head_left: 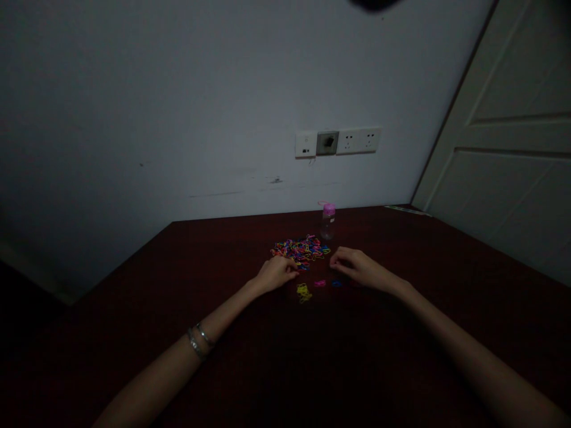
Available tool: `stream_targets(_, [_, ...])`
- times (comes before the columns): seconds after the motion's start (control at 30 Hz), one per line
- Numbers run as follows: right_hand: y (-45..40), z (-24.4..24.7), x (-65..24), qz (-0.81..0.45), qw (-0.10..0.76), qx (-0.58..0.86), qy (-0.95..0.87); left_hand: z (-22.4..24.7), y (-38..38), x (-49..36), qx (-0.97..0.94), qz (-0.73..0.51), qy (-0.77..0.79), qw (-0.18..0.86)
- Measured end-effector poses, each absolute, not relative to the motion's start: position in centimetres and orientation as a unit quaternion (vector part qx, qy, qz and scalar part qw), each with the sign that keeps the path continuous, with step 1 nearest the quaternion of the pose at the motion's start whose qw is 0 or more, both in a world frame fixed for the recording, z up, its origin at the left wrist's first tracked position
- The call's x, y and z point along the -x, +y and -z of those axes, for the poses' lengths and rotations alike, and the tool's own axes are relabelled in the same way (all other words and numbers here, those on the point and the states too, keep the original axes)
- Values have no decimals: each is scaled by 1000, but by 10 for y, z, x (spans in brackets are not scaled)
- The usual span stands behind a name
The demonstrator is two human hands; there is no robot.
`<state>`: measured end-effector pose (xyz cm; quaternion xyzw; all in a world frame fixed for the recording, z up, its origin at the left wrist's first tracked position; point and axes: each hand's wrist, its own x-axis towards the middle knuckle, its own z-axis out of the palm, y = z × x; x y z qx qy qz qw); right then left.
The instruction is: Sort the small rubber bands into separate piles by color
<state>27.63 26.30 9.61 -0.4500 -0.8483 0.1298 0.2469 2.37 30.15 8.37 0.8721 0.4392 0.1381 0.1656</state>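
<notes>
A loose heap of multicoloured paper clips (298,249) lies on the dark red table. At its front left edge is my left hand (276,273), fingers bent and tips close together; whatever they hold is too small and dark to make out. To the right of the heap my right hand (354,264) has its fingers curled into a pinch, and I cannot make out what is in it. Between and below the hands lie a small group of yellow clips (304,292), a few pink clips (320,283) and a few blue clips (336,284), each colour apart from the others.
Behind the heap stands a clear plastic bottle (328,227) with a pink lid and loop. The table (214,244) meets a pale wall carrying sockets (358,141). A thin strip (408,210) lies at the back right, near a white panelled door (508,154). The light is dim.
</notes>
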Motion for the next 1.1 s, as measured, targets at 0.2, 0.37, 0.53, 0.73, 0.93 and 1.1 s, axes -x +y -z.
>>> stream_targets(0.2, [265,-95,-279,-129,244,456,-846,-83,302,-27,-872,-137,448,144])
stream_targets(0.37, [265,-97,-280,-125,250,455,-846,-79,302,-28,-870,-148,447,148])
stream_targets(0.53, [265,-100,-285,-124,259,463,-839,-75,304,-26,-873,-175,428,153])
stream_targets(0.73, [267,-108,-297,-104,283,477,-826,-82,305,-43,-880,-215,377,193])
stream_targets(0.93, [270,-106,-307,-77,289,498,-814,-90,289,-90,-904,-198,306,223])
stream_targets(1.1, [275,-104,-317,-70,295,507,-807,-94,274,-121,-917,-155,296,218])
